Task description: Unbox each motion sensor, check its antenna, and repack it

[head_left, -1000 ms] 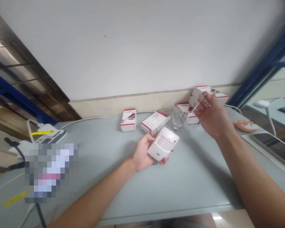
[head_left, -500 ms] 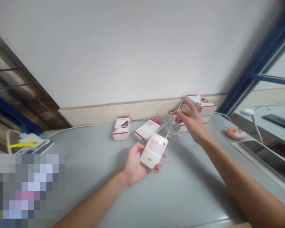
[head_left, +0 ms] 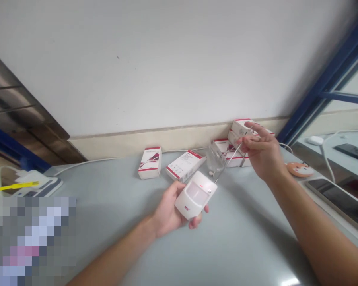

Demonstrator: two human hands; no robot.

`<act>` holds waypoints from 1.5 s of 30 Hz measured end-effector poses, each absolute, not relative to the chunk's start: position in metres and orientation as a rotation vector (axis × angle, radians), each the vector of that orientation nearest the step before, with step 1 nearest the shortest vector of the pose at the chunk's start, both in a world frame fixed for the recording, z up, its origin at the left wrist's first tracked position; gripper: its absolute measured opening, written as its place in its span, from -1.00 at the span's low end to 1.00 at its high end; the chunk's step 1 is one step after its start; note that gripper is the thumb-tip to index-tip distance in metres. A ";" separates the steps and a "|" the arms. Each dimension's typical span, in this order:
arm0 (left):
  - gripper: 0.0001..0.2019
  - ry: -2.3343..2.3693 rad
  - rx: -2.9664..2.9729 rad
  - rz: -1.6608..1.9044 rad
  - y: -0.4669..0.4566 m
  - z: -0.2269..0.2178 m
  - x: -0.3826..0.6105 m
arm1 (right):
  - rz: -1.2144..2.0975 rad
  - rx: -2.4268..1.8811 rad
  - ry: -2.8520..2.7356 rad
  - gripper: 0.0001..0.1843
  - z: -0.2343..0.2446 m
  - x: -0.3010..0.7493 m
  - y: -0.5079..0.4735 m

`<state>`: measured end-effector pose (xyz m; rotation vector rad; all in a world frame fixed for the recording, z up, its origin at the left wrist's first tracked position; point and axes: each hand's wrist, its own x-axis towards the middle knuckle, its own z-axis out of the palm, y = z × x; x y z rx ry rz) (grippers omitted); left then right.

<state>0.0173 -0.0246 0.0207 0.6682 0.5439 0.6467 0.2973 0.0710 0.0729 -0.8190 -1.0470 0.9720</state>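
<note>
From the head camera, the left hand [head_left: 168,208] cradles a white motion sensor [head_left: 195,194], its fingers [head_left: 195,223] curled beneath it. The raised right hand [head_left: 262,157] has its fingers [head_left: 252,143] pinched on a thin clear strip [head_left: 232,157] running down toward the sensor, just beside a clear plastic bag [head_left: 216,157]. White-and-red boxes [head_left: 149,163] stand along the back of the grey table [head_left: 241,242].

The motion sensor casing [head_left: 195,195] is smooth white plastic; the bag [head_left: 216,157] beyond is glossy clear plastic.
</note>
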 end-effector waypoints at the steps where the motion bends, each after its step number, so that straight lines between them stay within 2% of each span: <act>1: -0.46 0.540 0.670 0.631 -0.024 0.020 0.017 | 0.965 -0.805 -1.023 -0.52 0.075 0.299 0.070; 4: -0.47 0.540 0.676 0.603 -0.023 0.021 0.017 | 0.940 -0.777 -0.967 -0.59 0.078 0.303 0.069; 15: -0.50 0.490 0.613 0.621 -0.026 0.013 0.014 | 0.884 -0.842 -0.996 -0.59 0.064 0.291 0.072; 27: -0.50 0.444 0.636 0.616 -0.027 0.015 0.014 | 0.815 -0.758 -0.955 -0.44 0.068 0.278 0.066; 45: -0.51 0.523 0.628 0.616 -0.028 0.019 0.013 | 0.778 -0.752 -0.964 -0.58 0.065 0.276 0.067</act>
